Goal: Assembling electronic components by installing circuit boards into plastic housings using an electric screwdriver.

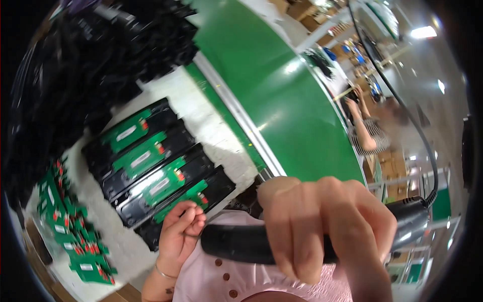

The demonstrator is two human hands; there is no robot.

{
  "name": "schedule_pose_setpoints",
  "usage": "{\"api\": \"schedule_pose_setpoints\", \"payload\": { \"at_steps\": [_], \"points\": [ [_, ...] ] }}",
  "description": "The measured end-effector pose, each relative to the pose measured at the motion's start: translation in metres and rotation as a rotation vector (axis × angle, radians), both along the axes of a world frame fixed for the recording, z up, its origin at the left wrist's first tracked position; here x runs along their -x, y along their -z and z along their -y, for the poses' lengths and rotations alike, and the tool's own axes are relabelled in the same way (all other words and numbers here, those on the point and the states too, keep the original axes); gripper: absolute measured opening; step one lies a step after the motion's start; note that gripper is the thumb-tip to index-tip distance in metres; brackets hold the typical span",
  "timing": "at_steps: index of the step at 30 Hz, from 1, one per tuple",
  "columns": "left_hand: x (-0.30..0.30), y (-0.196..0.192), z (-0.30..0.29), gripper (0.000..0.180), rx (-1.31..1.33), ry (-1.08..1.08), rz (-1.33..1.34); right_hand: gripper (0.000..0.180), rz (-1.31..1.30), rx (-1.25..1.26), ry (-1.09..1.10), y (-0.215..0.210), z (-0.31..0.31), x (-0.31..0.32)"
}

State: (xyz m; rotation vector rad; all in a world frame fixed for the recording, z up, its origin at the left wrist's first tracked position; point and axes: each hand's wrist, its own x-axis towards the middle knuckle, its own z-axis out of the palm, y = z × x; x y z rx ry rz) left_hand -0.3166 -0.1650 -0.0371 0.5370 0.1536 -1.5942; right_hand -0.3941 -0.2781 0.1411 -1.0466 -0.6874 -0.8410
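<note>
My right hand (327,221) is wrapped round a black electric screwdriver (234,244), held close in front of the camera with its cord end to the right. My left hand (183,229) is closed, its fingertips pinched together; anything between them is too small to make out. It is beside the nearest of several long black plastic housings (219,181) lying in a row on the white work surface (221,146). A green circuit board (163,183) with a white label and red parts lies in each housing.
Loose green circuit boards (88,269) are stacked at the left. A large heap of black parts (85,75) fills the far left. A green conveyor belt (287,110) with a metal rail runs beyond. Across it, a person in a striped top (370,136) works. The black cord (402,100) hangs at right.
</note>
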Motion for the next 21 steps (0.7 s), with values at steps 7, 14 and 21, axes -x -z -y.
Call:
{"api": "schedule_pose_setpoints", "payload": {
  "at_steps": [7, 14, 21],
  "points": [
    [0.013, -0.006, 0.012, 0.010, 0.042, 0.054, 0.007, 0.008, 0.012, 0.050, 0.153, -0.011, 0.043, 0.008],
    [0.008, 0.003, 0.009, 0.012, 0.093, 0.027, -0.022, 0.011, -0.017, -0.047, 0.160, 0.013, 0.029, 0.008],
    [0.008, -0.003, 0.001, 0.011, 0.075, 0.016, 0.109, 0.013, 0.005, -0.020, 0.172, 0.003, 0.038, 0.011]
  ]
}}
